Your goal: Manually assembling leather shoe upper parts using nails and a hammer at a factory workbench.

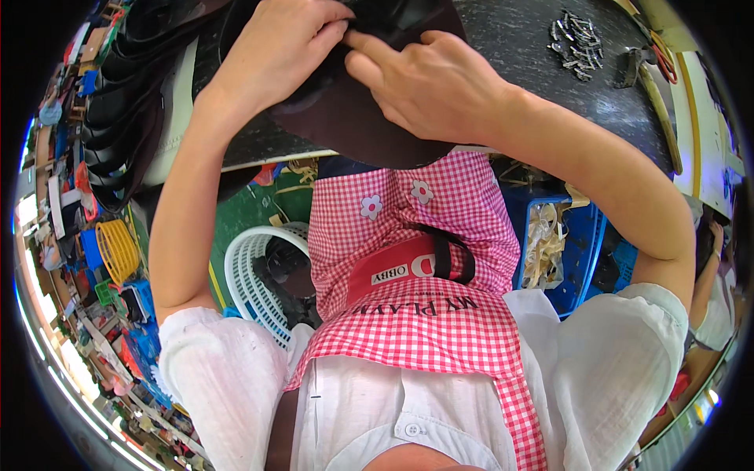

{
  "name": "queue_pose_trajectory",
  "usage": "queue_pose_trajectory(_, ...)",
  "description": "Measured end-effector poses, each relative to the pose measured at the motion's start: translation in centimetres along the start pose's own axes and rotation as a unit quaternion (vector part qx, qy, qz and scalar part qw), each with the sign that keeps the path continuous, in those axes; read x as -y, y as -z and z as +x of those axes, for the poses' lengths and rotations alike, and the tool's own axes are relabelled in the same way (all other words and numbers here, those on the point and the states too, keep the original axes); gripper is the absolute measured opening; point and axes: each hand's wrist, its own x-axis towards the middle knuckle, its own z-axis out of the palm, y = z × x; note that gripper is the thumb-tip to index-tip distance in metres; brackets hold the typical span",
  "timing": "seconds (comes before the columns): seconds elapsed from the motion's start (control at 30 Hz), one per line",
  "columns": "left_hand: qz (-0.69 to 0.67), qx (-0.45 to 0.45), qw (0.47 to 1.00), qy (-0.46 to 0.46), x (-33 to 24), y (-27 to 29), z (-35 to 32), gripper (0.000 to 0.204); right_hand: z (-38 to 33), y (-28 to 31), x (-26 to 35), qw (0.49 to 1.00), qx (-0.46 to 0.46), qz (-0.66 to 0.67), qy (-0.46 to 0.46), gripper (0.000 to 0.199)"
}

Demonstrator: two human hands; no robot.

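A dark brown flat piece of material (353, 125), like a leather or rubber sole piece, lies at the near edge of a black worktable (518, 39). My left hand (275, 47) grips its upper part with fingers curled over it. My right hand (428, 82) presses on it from the right, thumb and forefinger pinching at the top where a black part (393, 12) shows. Both hands meet at the top centre of the view. I wear a red-and-white checked apron over a white shirt.
A heap of small metal nails (577, 35) lies on the table at the far right, beside a hammer-like tool (648, 78). Stacked black soles (126, 94) stand at the left. Below are a white basket (251, 275), a yellow basket (118, 247) and a blue crate (581, 243).
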Motion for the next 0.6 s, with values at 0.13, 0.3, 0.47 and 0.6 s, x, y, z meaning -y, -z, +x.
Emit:
queue_pose_trajectory(0.13,0.053,-0.022,0.998,-0.002,-1.5,2.0,-0.3,0.023,0.9,0.6,-0.4,0.986,-0.105,0.119,-0.053,0.027)
queue_pose_trajectory(0.3,0.099,-0.094,0.991,-0.001,-2.5,-1.9,-2.4,0.034,-1.9,3.0,-0.8,0.957,-0.089,0.243,-0.13,0.035)
queue_pose_trajectory(0.47,0.036,-0.231,0.972,0.032,-4.1,-3.8,-6.2,0.047,-16.9,9.3,-6.9,0.856,-0.18,0.062,-0.481,0.034)
queue_pose_trajectory(0.6,0.024,-0.295,0.955,0.035,-4.8,-4.4,-6.0,0.039,-31.8,9.7,-11.2,0.833,0.014,-0.023,-0.552,0.036)
